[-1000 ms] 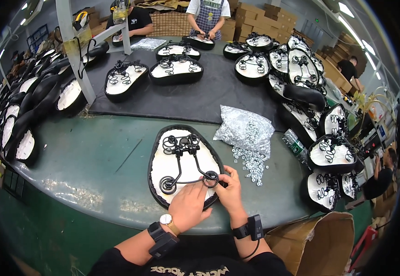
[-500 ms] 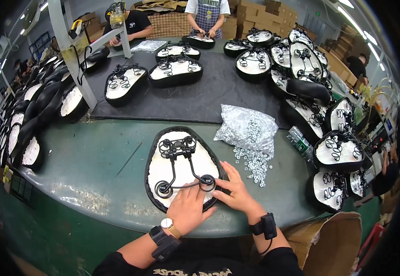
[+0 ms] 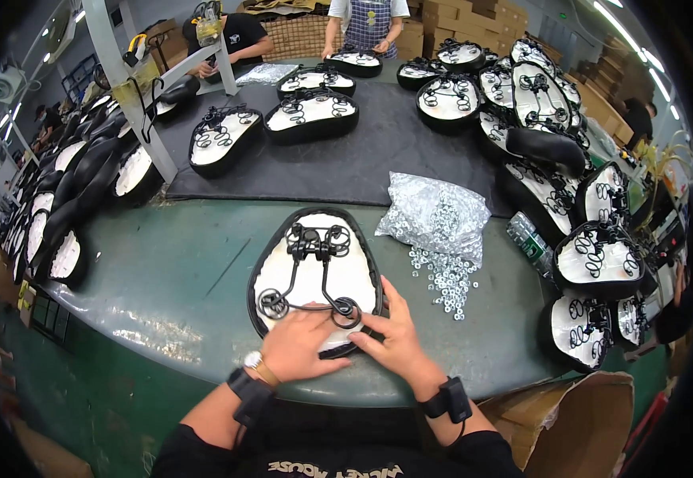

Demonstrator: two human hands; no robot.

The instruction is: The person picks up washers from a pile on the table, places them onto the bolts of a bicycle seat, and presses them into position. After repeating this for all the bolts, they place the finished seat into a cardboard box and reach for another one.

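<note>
- Your left hand (image 3: pixel 302 346) lies flat, fingers spread, on the near end of the upturned saddle (image 3: pixel 314 275); it presses rather than grips.
- Your right hand (image 3: pixel 394 338) rests open at the saddle's near right edge, fingertips touching the black coil spring (image 3: pixel 346 309), closed around nothing.
- The saddle sits on the green table (image 3: pixel 179 279), just in front of you, its wire frame facing up.
- A crinkled silver plastic bag (image 3: pixel 435 217) lies just right of it, spilling small metal washers (image 3: pixel 442 277).
- A green bottle (image 3: pixel 529 239) lies beyond the bag.
- More upturned saddles (image 3: pixel 601 259) crowd the table's right edge; a dark mat (image 3: pixel 378 159) carries others.
- A brown cardboard box (image 3: pixel 577 414) stands open at your right.
</note>
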